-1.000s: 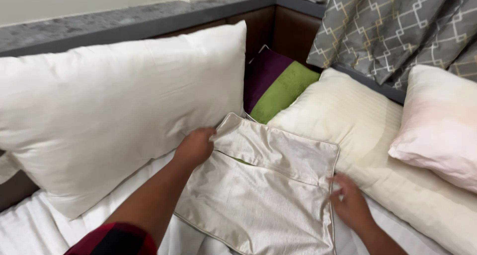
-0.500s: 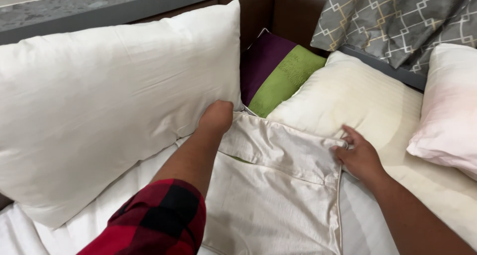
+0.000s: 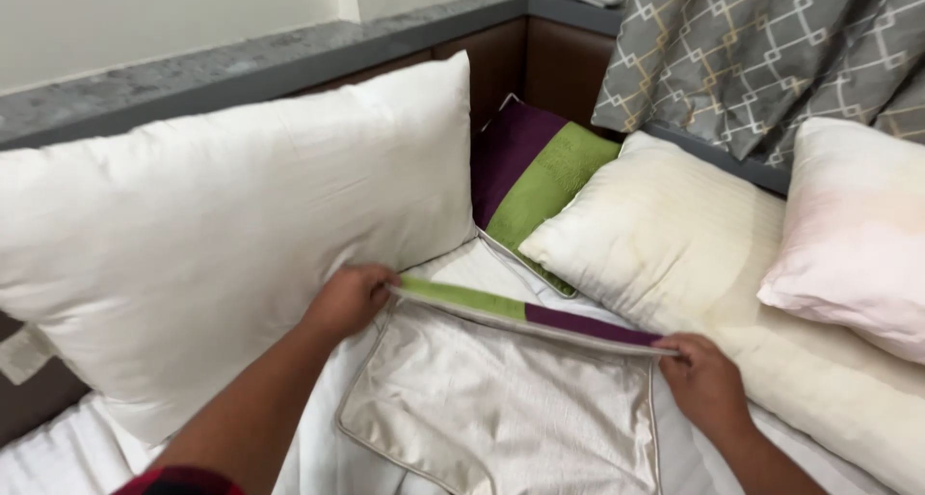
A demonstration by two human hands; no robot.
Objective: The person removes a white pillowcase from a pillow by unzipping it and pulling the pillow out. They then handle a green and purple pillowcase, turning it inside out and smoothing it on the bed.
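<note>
— Since the earlier frame the top edge of the cushion cover (image 3: pixel 501 408) had been folded back toward the person; a green and purple band now showed along it, where before only the pale satin side faced up.

— Who held it?

— Both hands; the left hand (image 3: pixel 349 300) was closed on the left end of the folded edge, fingers curled over it, just in front of the big white pillow (image 3: pixel 222 244); the right hand (image 3: pixel 703 384) was pinched shut on the right end, beside the cream pillow (image 3: pixel 694 254).

— Why at the two ends?

— Probably to keep the fold taut and straight; the rest of the cover lay flat on the white sheet (image 3: pixel 58 456) between the pillows.

— Anything else near?

— A second green and purple cover (image 3: pixel 540 177) was wedged upright behind, between the two pillows; a pink pillow (image 3: pixel 858 235) leaned on the grey patterned curtain (image 3: pixel 771 52) at the right.
</note>
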